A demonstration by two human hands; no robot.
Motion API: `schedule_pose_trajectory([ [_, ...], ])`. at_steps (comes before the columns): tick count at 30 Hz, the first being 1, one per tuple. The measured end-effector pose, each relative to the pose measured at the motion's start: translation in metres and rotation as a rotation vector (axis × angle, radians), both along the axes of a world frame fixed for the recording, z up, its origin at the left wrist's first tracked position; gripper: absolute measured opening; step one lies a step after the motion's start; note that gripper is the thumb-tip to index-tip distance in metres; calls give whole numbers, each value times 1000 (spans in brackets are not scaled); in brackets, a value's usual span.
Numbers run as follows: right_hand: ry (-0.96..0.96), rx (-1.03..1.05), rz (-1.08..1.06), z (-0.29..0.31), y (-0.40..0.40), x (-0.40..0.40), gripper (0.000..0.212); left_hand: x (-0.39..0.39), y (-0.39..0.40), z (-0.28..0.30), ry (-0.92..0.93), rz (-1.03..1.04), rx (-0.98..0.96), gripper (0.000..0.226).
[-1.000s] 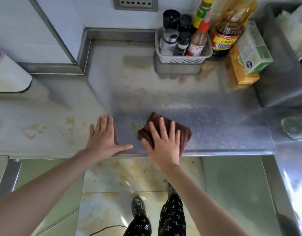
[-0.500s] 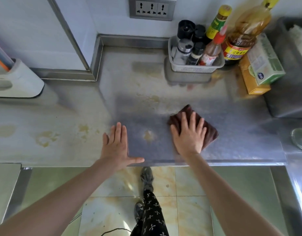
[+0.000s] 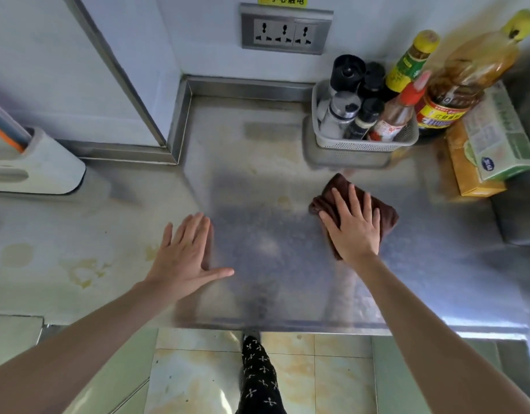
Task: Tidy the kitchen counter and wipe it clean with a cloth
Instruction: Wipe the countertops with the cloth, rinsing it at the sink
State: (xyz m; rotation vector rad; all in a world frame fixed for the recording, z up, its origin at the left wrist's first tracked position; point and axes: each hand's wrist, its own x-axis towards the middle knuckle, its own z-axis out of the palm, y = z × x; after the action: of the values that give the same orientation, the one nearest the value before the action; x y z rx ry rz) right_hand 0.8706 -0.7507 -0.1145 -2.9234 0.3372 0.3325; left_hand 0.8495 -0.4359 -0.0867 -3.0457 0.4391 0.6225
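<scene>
A dark brown cloth [image 3: 386,215] lies flat on the steel counter [image 3: 257,174], right of the middle. My right hand [image 3: 351,225] presses down on it with the fingers spread, covering most of it. My left hand [image 3: 186,252] rests flat on the counter to the left, fingers apart, holding nothing. Yellowish stains [image 3: 84,271] mark the counter's left part, and a small spot [image 3: 283,201] sits between the cloth and the back wall.
A white basket [image 3: 362,144] of condiment bottles stands at the back right, with a large oil bottle [image 3: 463,82] and stacked boxes [image 3: 496,144] beside it. A white holder [image 3: 36,171] sits far left. A wall socket [image 3: 284,32] is behind.
My right hand has slid the cloth to the right and away from the front edge, toward the basket. The left hand has stayed flat on the counter.
</scene>
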Motion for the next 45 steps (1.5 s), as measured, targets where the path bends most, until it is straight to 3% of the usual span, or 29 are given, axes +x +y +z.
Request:
schedule_pose_trajectory([
  [2, -13, 50, -170, 1, 15, 13, 60, 20, 3, 1, -22, 87, -39, 110],
  [4, -55, 63, -163, -3, 42, 15, 59, 39, 7, -2, -24, 182, -51, 85],
  [8, -108, 36, 246, -5, 96, 3, 57, 67, 14, -8, 34, 269, -19, 79],
  [10, -86, 40, 472, -6, 92, 5, 56, 70, 14, -9, 53, 280, -2, 81],
  [12, -83, 21, 556, -11, 71, 20, 56, 71, 13, -7, 49, 281, 5, 81],
  [16, -45, 4, 223, -8, 41, 64, 59, 71, 11, -6, 61, 285, 19, 81],
  [20, -45, 142, -192, -5, 86, 77, 57, 71, 11, -8, 60, 285, 25, 82],
  [22, -137, 118, -69, -6, 120, 69, 56, 72, 12, -9, 56, 274, 40, 84],
  [24, -121, 97, 234, -4, 140, 58, 54, 72, 14, -11, 45, 267, 44, 87],
  [26, -88, 95, 496, -5, 136, 60, 55, 72, 17, -14, 45, 235, 45, 87],
  [28, -60, 75, 627, -6, 118, 79, 57, 73, 20, -17, 58, 229, 55, 87],
  [30, -83, 32, 601, -9, 97, 114, 58, 72, 20, -19, 63, 244, 51, 86],
  [32, -8, 51, 419, -7, 84, 155, 58, 70, 20, -22, 43, 249, 36, 85],
  [36, -37, 88, 144, -4, 108, 184, 58, 71, 19, -24, 47, 267, 21, 84],
  [41, -16, 85, 553, -1, 136, 137, 60, 72, 18, -18, 88, 286, 32, 83],
  [45, -39, 50, 765, -4, 115, 164, 64, 74, 15, -12, 132, 287, 39, 83],
])
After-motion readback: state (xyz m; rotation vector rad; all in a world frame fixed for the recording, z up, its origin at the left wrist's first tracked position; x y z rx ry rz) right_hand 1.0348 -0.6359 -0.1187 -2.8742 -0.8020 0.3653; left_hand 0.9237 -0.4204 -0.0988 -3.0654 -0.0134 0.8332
